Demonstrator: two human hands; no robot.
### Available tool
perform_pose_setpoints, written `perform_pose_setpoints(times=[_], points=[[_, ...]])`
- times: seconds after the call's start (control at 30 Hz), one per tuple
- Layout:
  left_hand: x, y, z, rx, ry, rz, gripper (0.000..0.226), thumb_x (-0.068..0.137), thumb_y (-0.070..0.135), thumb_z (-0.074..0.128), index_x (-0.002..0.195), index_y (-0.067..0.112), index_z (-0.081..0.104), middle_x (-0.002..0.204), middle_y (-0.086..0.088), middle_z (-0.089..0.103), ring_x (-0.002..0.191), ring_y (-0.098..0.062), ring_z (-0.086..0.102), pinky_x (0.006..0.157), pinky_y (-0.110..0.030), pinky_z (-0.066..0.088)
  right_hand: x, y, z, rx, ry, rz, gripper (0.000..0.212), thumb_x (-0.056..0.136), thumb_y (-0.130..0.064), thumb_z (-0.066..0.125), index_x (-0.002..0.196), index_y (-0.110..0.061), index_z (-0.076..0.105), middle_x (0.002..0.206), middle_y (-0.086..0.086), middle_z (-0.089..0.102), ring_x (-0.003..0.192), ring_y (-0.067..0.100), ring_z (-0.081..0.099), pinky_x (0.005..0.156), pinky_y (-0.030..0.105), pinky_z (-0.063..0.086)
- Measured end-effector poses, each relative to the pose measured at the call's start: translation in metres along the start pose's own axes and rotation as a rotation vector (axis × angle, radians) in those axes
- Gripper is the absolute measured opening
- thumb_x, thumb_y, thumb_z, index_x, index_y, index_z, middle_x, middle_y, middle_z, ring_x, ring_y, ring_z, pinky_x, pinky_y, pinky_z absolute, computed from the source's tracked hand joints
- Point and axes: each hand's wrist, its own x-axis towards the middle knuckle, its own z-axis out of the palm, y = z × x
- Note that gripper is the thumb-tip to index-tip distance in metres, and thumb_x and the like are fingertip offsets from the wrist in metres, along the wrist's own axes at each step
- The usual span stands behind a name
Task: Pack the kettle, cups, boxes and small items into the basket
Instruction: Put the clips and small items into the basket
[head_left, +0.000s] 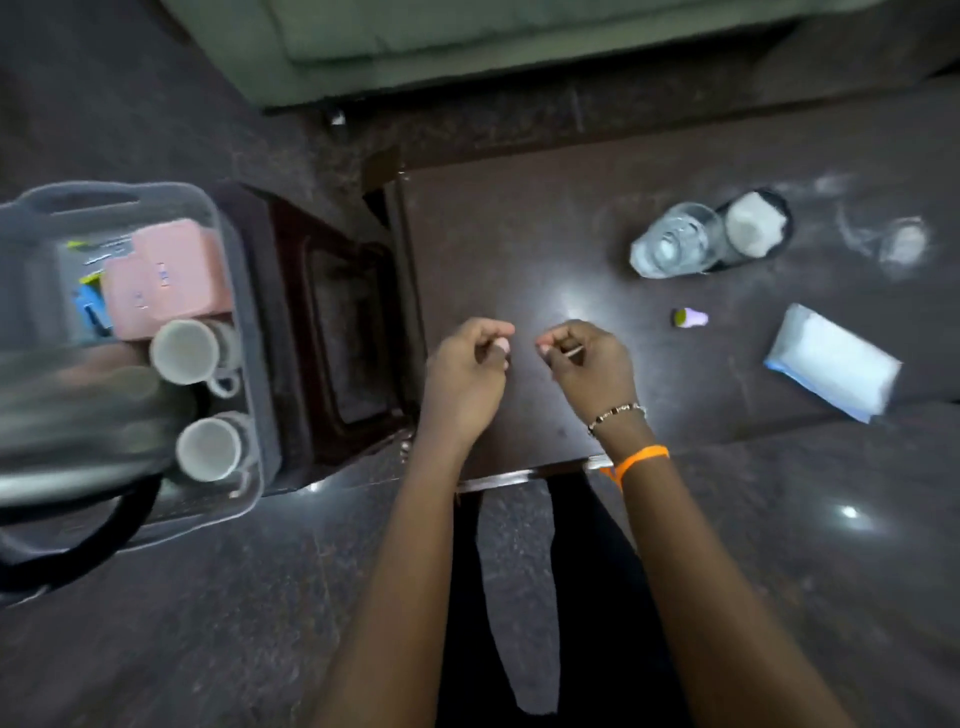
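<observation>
A clear grey basket (244, 332) stands at the left on a dark wooden stool. Inside it are a steel kettle (78, 415) with a black handle, two white cups (184, 351) (208, 449), pink boxes (166, 275) and blue and yellow small items (88, 306). Over the dark table's near left part, my left hand (465, 379) is curled with a small pale thing at its fingertips. My right hand (587, 364) is curled too, pinching a thin pale stick. A small purple item (691, 317) lies on the table to the right of my hands.
On the dark table (519, 234) stand a clear glass (675, 241) and a black round holder with white contents (756, 223). A white packet (834, 364) lies at the right edge. A pale sofa (467, 41) is behind. The floor is dark stone.
</observation>
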Motion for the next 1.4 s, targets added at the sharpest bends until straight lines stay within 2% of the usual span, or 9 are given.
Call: perform_pose_setpoints(times=[0.2, 0.43, 0.6, 0.7, 0.8, 0.87, 1.0, 1.2, 1.4], points=[[0.001, 0.016, 0.11, 0.225, -0.23, -0.002, 0.022, 0.089, 0.007, 0.05, 0.099, 0.016, 0.068, 0.1, -0.007, 0.07, 0.094, -0.023, 0.065, 0.088, -0.025, 0.046, 0.015, 0.097, -0.087, 0.024, 0.142, 0.187, 0.012, 0.082, 0.0, 0.058, 0.086, -0.003, 0.069, 0.074, 0.004, 0.06, 0.073, 0.033, 0.065, 0.07, 0.025, 0.046], [0.014, 0.038, 0.216, 0.516, -0.403, 0.125, 0.029, 0.088, -0.001, 0.044, 0.104, 0.008, 0.067, 0.11, -0.011, 0.062, 0.101, -0.024, 0.06, 0.086, -0.016, 0.037, 0.043, 0.176, -0.164, 0.108, 0.193, 0.309, 0.016, 0.083, -0.001, 0.054, 0.09, -0.002, 0.069, 0.082, 0.017, 0.067, 0.08, 0.038, 0.066, 0.084, 0.046, 0.054], [0.035, 0.036, 0.266, 0.783, -0.461, 0.237, 0.037, 0.086, -0.007, 0.041, 0.115, 0.005, 0.06, 0.133, -0.015, 0.043, 0.115, -0.034, 0.047, 0.103, -0.033, 0.034, 0.056, 0.203, -0.182, 0.17, 0.09, 0.33, 0.023, 0.085, 0.006, 0.046, 0.095, 0.004, 0.067, 0.079, 0.011, 0.061, 0.053, 0.014, 0.055, 0.064, 0.025, 0.051], [0.051, 0.033, 0.281, 0.949, -0.496, 0.335, 0.046, 0.086, -0.006, 0.04, 0.127, 0.009, 0.053, 0.15, -0.013, 0.026, 0.127, -0.037, 0.036, 0.108, -0.041, 0.033, 0.064, 0.206, -0.182, 0.208, 0.0, 0.334, 0.024, 0.087, 0.006, 0.045, 0.1, 0.004, 0.066, 0.082, 0.01, 0.059, 0.053, 0.011, 0.052, 0.061, 0.023, 0.049], [0.07, 0.029, 0.288, 1.049, -0.572, 0.323, 0.049, 0.088, -0.005, 0.041, 0.133, 0.013, 0.049, 0.158, -0.008, 0.008, 0.143, -0.034, 0.012, 0.116, -0.042, 0.022, 0.07, 0.211, -0.183, 0.213, -0.018, 0.325, 0.026, 0.087, 0.006, 0.045, 0.1, 0.002, 0.067, 0.083, 0.008, 0.059, 0.053, 0.011, 0.052, 0.06, 0.018, 0.046], [0.079, 0.026, 0.29, 1.085, -0.596, 0.3, 0.046, 0.091, -0.002, 0.04, 0.134, 0.011, 0.048, 0.158, -0.009, 0.009, 0.142, -0.033, 0.015, 0.116, -0.041, 0.021, 0.072, 0.215, -0.181, 0.203, -0.023, 0.32, 0.025, 0.087, 0.005, 0.045, 0.099, 0.001, 0.067, 0.083, 0.008, 0.06, 0.054, 0.011, 0.053, 0.063, 0.018, 0.047], [0.086, 0.02, 0.29, 1.035, -0.532, 0.277, 0.037, 0.093, 0.003, 0.041, 0.126, 0.003, 0.055, 0.148, -0.015, 0.028, 0.125, -0.036, 0.043, 0.109, -0.041, 0.033, 0.07, 0.217, -0.176, 0.19, -0.033, 0.332, 0.025, 0.087, 0.005, 0.046, 0.099, 0.001, 0.068, 0.082, 0.009, 0.06, 0.054, 0.01, 0.054, 0.065, 0.019, 0.049], [0.074, -0.001, 0.261, 0.743, -0.364, 0.154, 0.032, 0.087, -0.001, 0.049, 0.113, 0.005, 0.067, 0.129, -0.017, 0.053, 0.116, -0.031, 0.054, 0.097, -0.026, 0.037, 0.068, 0.201, -0.163, 0.198, -0.046, 0.345, 0.025, 0.086, 0.006, 0.046, 0.099, 0.002, 0.067, 0.081, 0.013, 0.062, 0.059, 0.02, 0.057, 0.08, 0.037, 0.054], [0.027, -0.017, 0.186, 0.353, -0.069, 0.145, 0.024, 0.076, -0.009, 0.059, 0.082, 0.008, 0.075, 0.101, -0.013, 0.065, 0.091, -0.026, 0.062, 0.085, -0.026, 0.046, 0.064, 0.149, -0.126, 0.183, -0.106, 0.273, 0.025, 0.085, 0.008, 0.047, 0.099, 0.002, 0.067, 0.081, 0.014, 0.061, 0.056, 0.015, 0.054, 0.066, 0.024, 0.051]])
